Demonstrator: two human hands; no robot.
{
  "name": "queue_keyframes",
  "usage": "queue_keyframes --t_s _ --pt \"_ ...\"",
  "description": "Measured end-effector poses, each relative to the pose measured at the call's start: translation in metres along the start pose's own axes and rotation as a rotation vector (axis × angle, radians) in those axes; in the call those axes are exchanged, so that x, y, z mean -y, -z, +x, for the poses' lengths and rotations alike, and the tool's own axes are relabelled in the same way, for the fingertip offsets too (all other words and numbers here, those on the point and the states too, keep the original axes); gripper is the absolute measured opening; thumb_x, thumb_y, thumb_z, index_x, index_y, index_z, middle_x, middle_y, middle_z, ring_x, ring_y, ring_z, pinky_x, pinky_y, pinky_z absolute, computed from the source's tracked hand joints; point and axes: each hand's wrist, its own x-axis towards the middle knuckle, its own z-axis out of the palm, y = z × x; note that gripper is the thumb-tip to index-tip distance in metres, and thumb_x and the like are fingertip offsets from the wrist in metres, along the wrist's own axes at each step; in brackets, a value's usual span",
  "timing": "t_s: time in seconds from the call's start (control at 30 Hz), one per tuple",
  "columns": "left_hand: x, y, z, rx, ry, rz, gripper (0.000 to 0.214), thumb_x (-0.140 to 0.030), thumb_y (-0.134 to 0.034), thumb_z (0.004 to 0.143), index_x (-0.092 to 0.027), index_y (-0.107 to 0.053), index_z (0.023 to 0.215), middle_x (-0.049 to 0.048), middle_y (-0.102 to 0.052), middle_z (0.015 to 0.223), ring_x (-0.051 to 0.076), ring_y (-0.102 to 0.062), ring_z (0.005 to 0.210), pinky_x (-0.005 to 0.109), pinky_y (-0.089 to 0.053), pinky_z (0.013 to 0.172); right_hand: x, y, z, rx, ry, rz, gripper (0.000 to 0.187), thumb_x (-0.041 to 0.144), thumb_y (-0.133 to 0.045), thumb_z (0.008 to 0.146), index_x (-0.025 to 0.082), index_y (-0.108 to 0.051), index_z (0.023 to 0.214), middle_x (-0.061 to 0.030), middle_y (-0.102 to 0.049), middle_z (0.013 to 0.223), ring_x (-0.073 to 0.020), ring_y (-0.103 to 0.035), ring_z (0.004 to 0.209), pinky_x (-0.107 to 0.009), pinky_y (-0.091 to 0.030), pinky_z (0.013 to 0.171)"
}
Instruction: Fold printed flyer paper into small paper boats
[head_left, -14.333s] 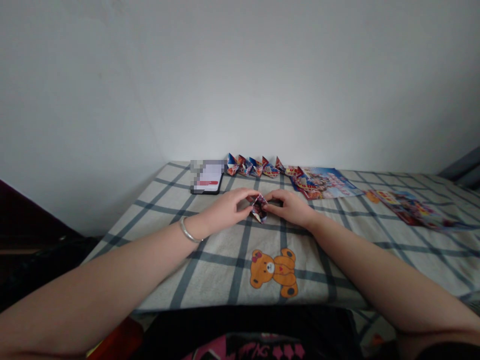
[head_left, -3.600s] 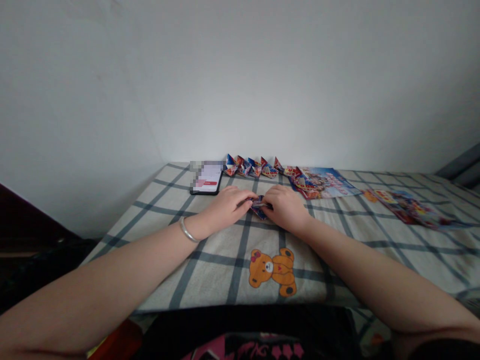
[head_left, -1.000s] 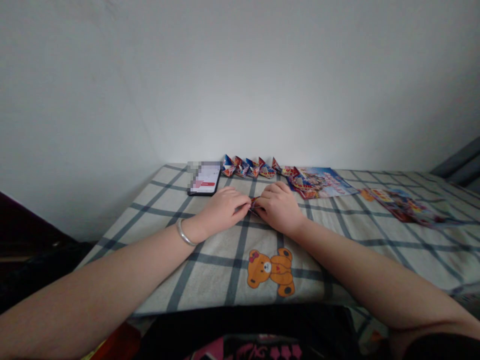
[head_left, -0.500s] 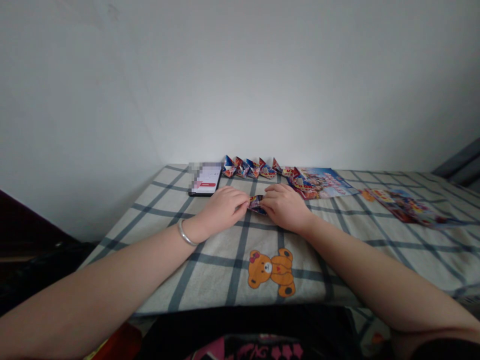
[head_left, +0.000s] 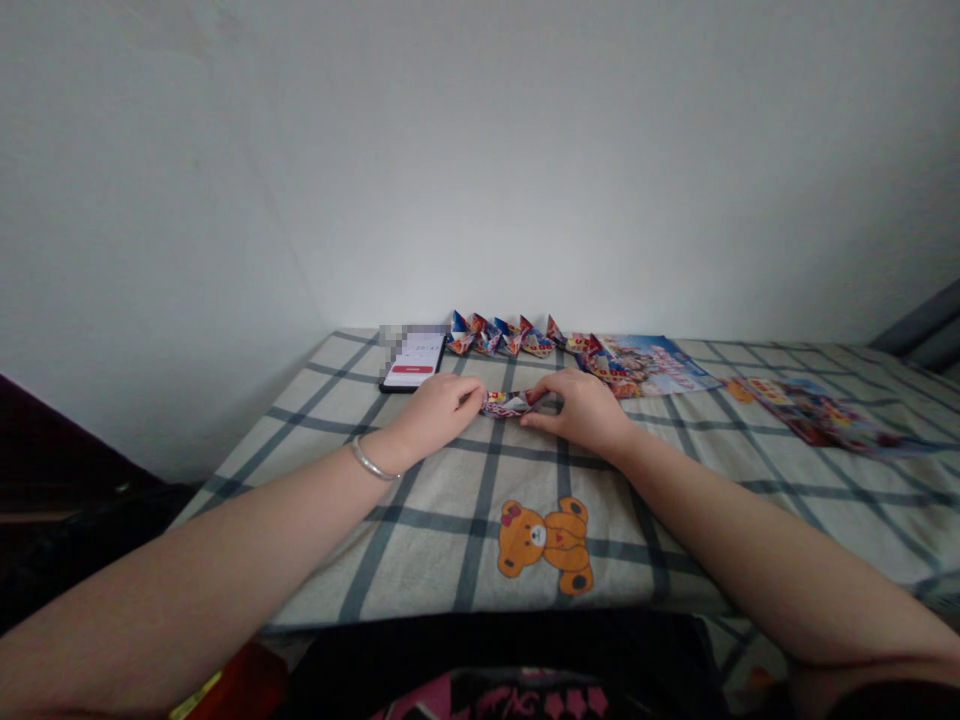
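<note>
Between my two hands is a small folded piece of colourful printed paper (head_left: 508, 404), just above or on the checked cloth; part of it shows a pale inner side. My left hand (head_left: 444, 407), with a silver bangle on its wrist, pinches the paper's left end. At the right end, the thumb and fingers of my right hand (head_left: 581, 410) close on its edge, with a gap between thumb and palm. Behind them, several folded paper pieces (head_left: 500, 336) of the same print stand in a row along the wall.
A phone (head_left: 412, 362) with a lit screen lies left of the row. Flat printed sheets lie to the right, one blue sheet (head_left: 660, 365) near the wall and another sheet (head_left: 825, 415) farther right. The checked tablecloth (head_left: 442, 560) carries a printed bear.
My hands have drawn slightly apart, so more of the folded paper shows. My right hand's fingers have shifted, and its thumb now shows at the paper's right end.
</note>
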Motion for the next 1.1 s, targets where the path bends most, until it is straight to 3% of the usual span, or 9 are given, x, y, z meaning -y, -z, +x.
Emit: queue_keyframes --t_s 0.2,0.3,0.4,0.47,0.6,0.77,1.1 --pt "-0.001 0.000 -0.001 0.044 -0.015 -0.152 0.018 -0.029 -0.054 0.093 -0.018 -0.062 0.082 0.0040 -0.069 0.091 0.019 -0.062 0.087 0.031 -0.047 0.079 -0.006 -0.005 0.003 -0.028 0.183 0.139 0.020 0.032 -0.078 0.079 0.019 -0.067 0.070 -0.0032 -0.072 0.079 -0.0192 -0.063 0.089 -0.031 -0.044 0.085" --pt "-0.002 0.000 -0.002 0.064 -0.088 -0.172 0.020 -0.033 -0.059 0.090 -0.018 -0.060 0.077 0.0058 -0.068 0.106 0.021 -0.061 0.101 0.035 -0.048 0.089 -0.003 -0.006 0.002 0.029 0.088 0.211 0.016 0.030 -0.075 0.082 0.019 -0.069 0.072 -0.0009 -0.072 0.078 -0.0152 -0.064 0.078 -0.026 -0.045 0.074" --pt "-0.002 -0.001 -0.003 0.085 -0.099 -0.146 0.014 -0.033 -0.061 0.090 -0.019 -0.064 0.086 0.0056 -0.068 0.101 0.021 -0.061 0.100 0.037 -0.047 0.090 0.001 -0.007 0.000 0.061 -0.059 0.247 0.016 0.032 -0.073 0.083 0.020 -0.069 0.074 0.0005 -0.072 0.075 -0.0132 -0.063 0.070 -0.023 -0.043 0.065" --pt "-0.002 -0.001 -0.002 0.106 -0.106 -0.130 0.014 -0.033 -0.061 0.090 -0.019 -0.066 0.092 0.0050 -0.068 0.095 0.021 -0.061 0.096 0.036 -0.047 0.087 0.002 -0.007 -0.001 0.067 -0.079 0.304 0.015 0.032 -0.073 0.081 0.020 -0.069 0.075 0.0004 -0.072 0.077 -0.0132 -0.064 0.071 -0.023 -0.044 0.065" --pt "-0.002 -0.003 -0.002 0.112 -0.137 -0.097 0.013 -0.031 -0.061 0.091 -0.019 -0.065 0.091 0.0038 -0.066 0.089 0.020 -0.060 0.091 0.033 -0.047 0.081 0.003 -0.011 0.000 0.095 -0.054 0.407 0.008 0.026 -0.071 0.081 0.019 -0.067 0.084 0.0008 -0.071 0.079 -0.0132 -0.065 0.073 -0.023 -0.047 0.067" --pt "-0.003 -0.007 -0.002 0.093 -0.116 -0.080 0.015 -0.023 -0.062 0.088 -0.019 -0.061 0.102 0.0038 -0.066 0.099 0.020 -0.061 0.094 0.034 -0.048 0.084 0.002 -0.017 0.003 0.095 -0.051 0.376 0.012 0.019 -0.070 0.079 0.020 -0.067 0.091 0.0003 -0.071 0.087 -0.0139 -0.065 0.081 -0.024 -0.048 0.074" --pt "-0.003 -0.015 0.002 0.079 -0.128 -0.062 0.009 -0.026 -0.063 0.089 -0.020 -0.064 0.095 0.0040 -0.065 0.097 0.021 -0.059 0.098 0.036 -0.047 0.088 0.000 -0.020 0.010 0.109 0.042 0.233 0.005 0.018 -0.070 0.083 0.019 -0.071 0.087 -0.0019 -0.072 0.086 -0.0141 -0.064 0.082 -0.025 -0.047 0.076"
